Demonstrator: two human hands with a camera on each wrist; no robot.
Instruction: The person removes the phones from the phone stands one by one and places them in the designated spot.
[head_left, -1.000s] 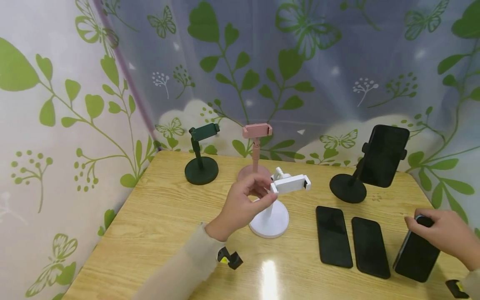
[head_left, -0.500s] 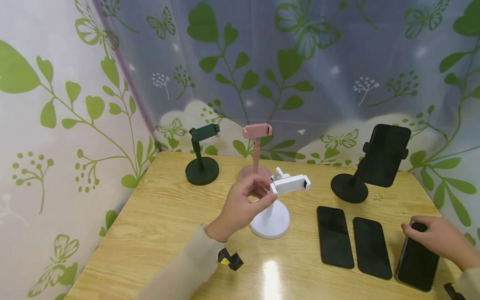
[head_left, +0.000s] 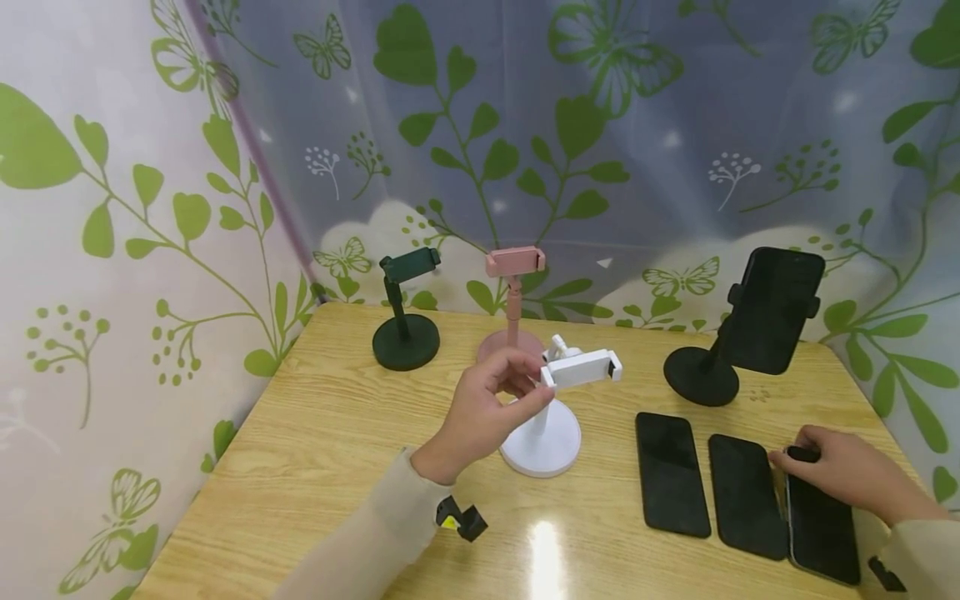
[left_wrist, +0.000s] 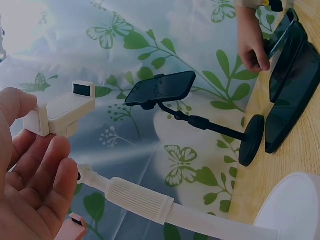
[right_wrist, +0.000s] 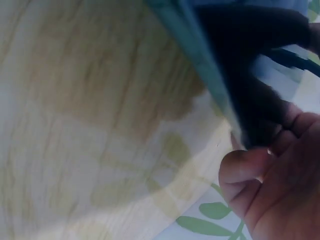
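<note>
The table point(head_left: 337, 467) has one green phone stand point(head_left: 406, 342), one pink stand point(head_left: 513, 308), one black stand point(head_left: 697, 379) with mounted phone point(head_left: 774, 312), one white stand point(head_left: 553, 446). The half-curled left hand point(head_left: 483, 412) pinches its clamp point(head_left: 585, 369); the right hand point(head_left: 855, 471), bent, grips another phone point(head_left: 823, 529) beside two lying phones point(head_left: 672, 475).

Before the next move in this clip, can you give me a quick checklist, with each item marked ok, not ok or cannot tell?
1. Left hand grip on the white stand: ok, thumb and fingers at one end of its clamp.
2. White stand resting on the table: ok, base down.
3. Clamp free of a phone: ok, nothing sits in it.
4. Right hand grip on the held phone: ok, at its far end.
5. Held phone at the clamp: not ok, it is well apart, beside the middle phone.
6. Held phone's near end off the table: cannot tell.
</note>
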